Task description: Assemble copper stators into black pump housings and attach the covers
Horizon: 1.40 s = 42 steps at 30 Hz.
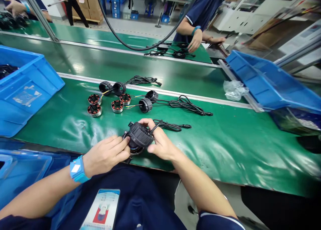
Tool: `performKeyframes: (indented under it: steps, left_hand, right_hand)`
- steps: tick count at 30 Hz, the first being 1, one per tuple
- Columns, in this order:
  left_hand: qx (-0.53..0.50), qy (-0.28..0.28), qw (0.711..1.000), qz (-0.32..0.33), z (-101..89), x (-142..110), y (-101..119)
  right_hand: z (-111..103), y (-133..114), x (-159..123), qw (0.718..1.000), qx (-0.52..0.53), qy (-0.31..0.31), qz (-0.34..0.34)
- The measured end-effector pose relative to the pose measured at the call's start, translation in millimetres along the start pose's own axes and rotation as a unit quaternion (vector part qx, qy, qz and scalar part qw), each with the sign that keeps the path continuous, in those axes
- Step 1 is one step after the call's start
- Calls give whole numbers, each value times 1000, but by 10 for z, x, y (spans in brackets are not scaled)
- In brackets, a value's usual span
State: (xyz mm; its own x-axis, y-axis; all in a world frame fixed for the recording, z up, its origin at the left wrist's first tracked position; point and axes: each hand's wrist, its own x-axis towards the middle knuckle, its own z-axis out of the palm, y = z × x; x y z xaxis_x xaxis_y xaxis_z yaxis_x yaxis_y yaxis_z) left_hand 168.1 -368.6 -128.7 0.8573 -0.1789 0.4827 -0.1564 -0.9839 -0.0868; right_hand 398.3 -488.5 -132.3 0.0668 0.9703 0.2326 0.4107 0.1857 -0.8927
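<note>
Blue plastic makes up the bin [35,77] at the far left, with dark items inside. Next to it on the green bench [205,139] sit four copper-wound rings [94,114], lying uncovered; coloured wires run from them to hollow black caps [106,87], also four in number. As I judge it, these sets are wired but not closed up, since every ring lies apart from its cap. Nearer the body, the left hand [107,154], with a blue band at its wrist, has its fingertips pressed against the lower left side of a ribbed black housing [140,134], which is held up at the front edge of the bench. This piece seems further along than the others: its ribbed part sits over a dark lower body, though whether the two are fully seated I cannot tell. From the other side the right hand [162,141] is clasped around the housing, fingers behind and thumb low in front. Just beyond it lies a bundled cable [169,125], then a longer coiled cable [191,107] leading from the right-hand caps. Farther right are a crumpled clear bag [235,90] and a second blue bin [252,79], its contents hard to make out.
</note>
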Motion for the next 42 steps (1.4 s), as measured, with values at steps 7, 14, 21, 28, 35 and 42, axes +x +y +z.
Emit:
performKeyframes:
  steps: [7,14,21,28,35,42]
  left_hand:
    - [-102,-41,993,42,1,-38,-399]
    - [-56,171,979,-92,-241,180,-419]
    - [-34,-82,994,-68,-149,668,-91]
    - [-92,-95,986,-100,-8,520,-121]
    - [-94,-74,989,-84,11,538,-163]
    - [-231,104,950,-180,208,416,-101]
  right_hand:
    - [-206,98,203,982,-9,-148,-115]
    - [-303,-116,274,976,-89,-184,-73]
    - [-188,-47,152,971,-142,-164,-97]
    - [-184,246,-149,992,-48,-26,-110]
    - [-453,532,-258,954,-234,183,-29]
    - [-460,793,-212,937,-313,98,119]
